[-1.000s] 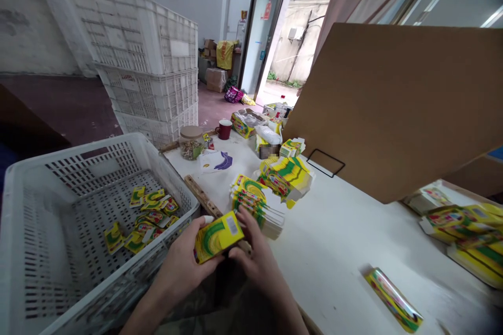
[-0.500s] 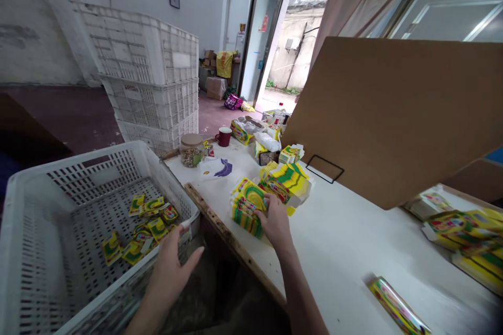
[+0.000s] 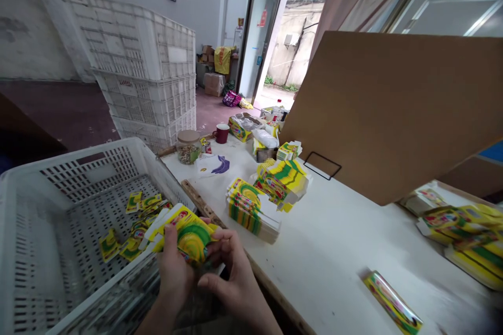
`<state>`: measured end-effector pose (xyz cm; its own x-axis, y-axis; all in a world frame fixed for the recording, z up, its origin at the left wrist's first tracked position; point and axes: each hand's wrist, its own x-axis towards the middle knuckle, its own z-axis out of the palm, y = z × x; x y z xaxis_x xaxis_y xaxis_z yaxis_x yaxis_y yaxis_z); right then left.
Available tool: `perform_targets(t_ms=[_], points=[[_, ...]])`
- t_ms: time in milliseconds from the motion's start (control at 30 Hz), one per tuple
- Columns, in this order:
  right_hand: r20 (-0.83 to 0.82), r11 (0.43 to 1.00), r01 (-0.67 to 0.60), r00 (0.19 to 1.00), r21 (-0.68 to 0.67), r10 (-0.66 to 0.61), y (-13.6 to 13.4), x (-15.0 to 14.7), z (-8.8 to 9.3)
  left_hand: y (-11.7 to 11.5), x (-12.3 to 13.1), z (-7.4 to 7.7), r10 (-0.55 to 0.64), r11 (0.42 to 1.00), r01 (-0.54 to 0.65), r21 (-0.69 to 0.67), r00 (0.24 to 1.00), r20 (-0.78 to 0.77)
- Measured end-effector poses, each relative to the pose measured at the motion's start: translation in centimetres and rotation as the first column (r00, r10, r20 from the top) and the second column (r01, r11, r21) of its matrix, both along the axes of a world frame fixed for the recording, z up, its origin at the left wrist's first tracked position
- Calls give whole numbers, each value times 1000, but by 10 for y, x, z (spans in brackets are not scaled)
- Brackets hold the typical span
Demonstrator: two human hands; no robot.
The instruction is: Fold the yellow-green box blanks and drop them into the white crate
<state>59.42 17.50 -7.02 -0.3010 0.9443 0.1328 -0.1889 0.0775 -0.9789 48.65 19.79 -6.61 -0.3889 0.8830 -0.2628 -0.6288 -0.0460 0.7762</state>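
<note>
A yellow and green printed carton (image 3: 192, 235), with white flaps at its left end, is held above the edge of the white crate. My left hand (image 3: 175, 267) grips it with the thumb on its front face. At the carton's right end, the curled fingers of my right hand (image 3: 231, 267) are closed on the edge, the thumb held apart below. On the table beyond stands a row of flat cartons (image 3: 251, 209), and a second bundle of cartons (image 3: 283, 180) lies behind it. Several small yellow packets (image 3: 133, 246) lie in the crate (image 3: 78, 162).
Stacked white crates (image 3: 145, 68) stand behind on the left. A lidded jar (image 3: 188, 146) and a red mug (image 3: 221, 133) sit at the table's far edge. A large cardboard sheet (image 3: 385, 110) leans at the right, near more cartons (image 3: 463, 230) and a long packet (image 3: 393, 301).
My right hand has moved from the carton row to the left with one carton. My left hand, open and bare before, now grips that carton too.
</note>
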Motion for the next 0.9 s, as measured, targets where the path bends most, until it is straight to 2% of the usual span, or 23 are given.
perform_targets(t_ms=[100,233,300,367,433,500,567,633,733,833,900], points=[[-40,999,38,998,-20,-39,0,-9,-8,-5,-1,6,-51,995,61,-73,988,143],[-46,991,106,993,-80,-110,5,-16,-17,-7,5,7,-105,994,110,-3,962,254],[8,984,163,987,-72,-163,10,-8,-16,-4,5,6,-65,998,67,4,947,313],[83,963,268,960,-11,-266,18,11,-9,-1,3,7,3,1000,4,-21,936,351],[172,906,403,891,126,-421,32,37,-1,2,-2,8,-3,999,17,-32,927,376],[228,815,510,789,274,-570,50,65,5,2,-6,11,-56,997,75,-34,916,396],[363,771,524,682,362,-634,71,87,6,1,-9,15,-81,992,113,-54,905,418],[511,771,485,577,413,-637,89,101,2,0,-9,18,-82,989,129,-78,894,440],[575,757,469,494,456,-652,102,107,-4,-1,-9,20,-86,990,129,-64,888,451],[553,694,497,423,521,-718,91,97,-1,-1,-11,18,-59,995,86,-41,895,443],[514,693,468,465,548,-721,71,80,4,-1,-10,17,-44,997,70,-44,898,437]])
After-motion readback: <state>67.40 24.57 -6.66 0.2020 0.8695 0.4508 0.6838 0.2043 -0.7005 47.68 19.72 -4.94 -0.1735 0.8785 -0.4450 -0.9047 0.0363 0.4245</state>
